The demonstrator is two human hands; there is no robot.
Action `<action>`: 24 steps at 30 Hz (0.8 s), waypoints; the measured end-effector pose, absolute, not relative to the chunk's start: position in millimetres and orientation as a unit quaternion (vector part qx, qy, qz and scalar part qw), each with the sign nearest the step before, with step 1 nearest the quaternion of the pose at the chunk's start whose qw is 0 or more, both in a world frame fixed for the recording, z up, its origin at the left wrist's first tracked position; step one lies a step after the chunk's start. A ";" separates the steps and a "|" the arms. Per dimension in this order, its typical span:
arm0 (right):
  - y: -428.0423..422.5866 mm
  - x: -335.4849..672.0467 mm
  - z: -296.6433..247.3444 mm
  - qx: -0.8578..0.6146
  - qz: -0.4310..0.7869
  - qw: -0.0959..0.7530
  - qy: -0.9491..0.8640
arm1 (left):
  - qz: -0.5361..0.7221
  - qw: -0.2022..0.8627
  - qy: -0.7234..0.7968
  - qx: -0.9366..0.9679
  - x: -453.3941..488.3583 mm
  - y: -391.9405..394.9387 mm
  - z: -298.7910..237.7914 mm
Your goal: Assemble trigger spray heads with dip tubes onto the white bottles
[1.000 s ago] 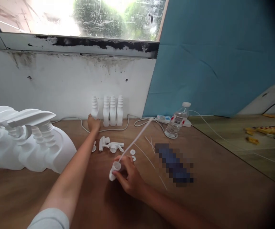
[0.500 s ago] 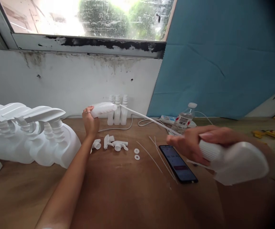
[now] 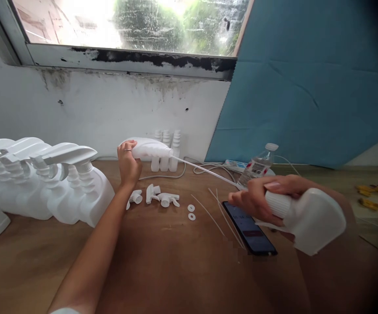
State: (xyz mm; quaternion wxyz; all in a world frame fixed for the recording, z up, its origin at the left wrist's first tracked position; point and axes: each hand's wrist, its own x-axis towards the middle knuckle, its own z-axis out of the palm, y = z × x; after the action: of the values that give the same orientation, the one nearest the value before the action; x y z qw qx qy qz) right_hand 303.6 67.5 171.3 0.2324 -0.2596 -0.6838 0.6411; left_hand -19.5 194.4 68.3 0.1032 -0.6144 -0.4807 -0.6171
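Observation:
My left hand is closed round a white plastic bottle, held on its side above the table with its neck pointing right. My right hand, raised close to the camera, grips a white spray trigger head. The head's thin white dip tube runs from my right hand to the bottle's mouth, with its tip at or in the neck. Three more white bottles stand against the wall behind the held one. Loose trigger heads and two white washers lie on the wooden table.
A row of assembled white spray bottles lies on the left of the table. A phone and loose thin tubes lie under my right hand. A water bottle, white cables and a power strip sit near the blue panel.
My left hand lifted a bottle from the row at the wall and turned it sideways. My right hand raised the trigger head toward the camera, and the tube's tip now meets the bottle's neck.

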 end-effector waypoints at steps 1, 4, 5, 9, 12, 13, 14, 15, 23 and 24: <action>65.0 300.0 169.8 -0.262 0.636 0.269 -0.674 | -0.611 0.105 -0.473 -0.625 -18.3 192.5 71.7; 54.1 286.4 164.7 -0.280 0.622 0.425 -0.595 | -0.574 0.089 -0.438 -0.686 -12.1 184.0 84.9; 50.9 282.9 163.4 -0.287 0.620 0.458 -0.569 | -0.557 0.076 -0.430 -0.707 -9.4 179.9 90.1; 44.8 281.3 162.5 -0.283 0.608 0.494 -0.554 | -0.475 0.013 -0.465 -0.747 0.3 156.9 111.9; 44.4 285.4 163.9 -0.288 0.568 0.508 -0.580 | -0.384 -0.041 -0.508 -0.770 1.5 137.3 126.0; 44.5 285.5 163.9 -0.295 0.553 0.508 -0.590 | -0.352 -0.062 -0.507 -0.784 0.7 131.7 129.5; 44.8 284.9 163.4 -0.303 0.538 0.508 -0.601 | -0.320 -0.085 -0.498 -0.802 -0.2 127.0 132.3; 45.3 283.6 162.5 -0.310 0.523 0.508 -0.610 | -0.291 -0.110 -0.483 -0.819 -1.2 123.1 134.2; 50.6 284.4 161.7 -0.290 0.583 0.466 -0.599 | -0.118 -0.327 -0.417 -0.840 3.7 116.9 126.7; 50.0 286.2 163.5 -0.275 0.595 0.433 -0.619 | -0.100 -0.331 -0.423 -0.837 5.2 117.5 125.3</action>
State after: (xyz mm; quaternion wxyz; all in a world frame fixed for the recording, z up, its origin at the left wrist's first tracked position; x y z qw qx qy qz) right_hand 286.2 50.0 163.5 0.4326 -0.2750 -0.6194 0.5947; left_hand 5.2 117.5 125.3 -0.3307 -0.8375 -0.4235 -0.0999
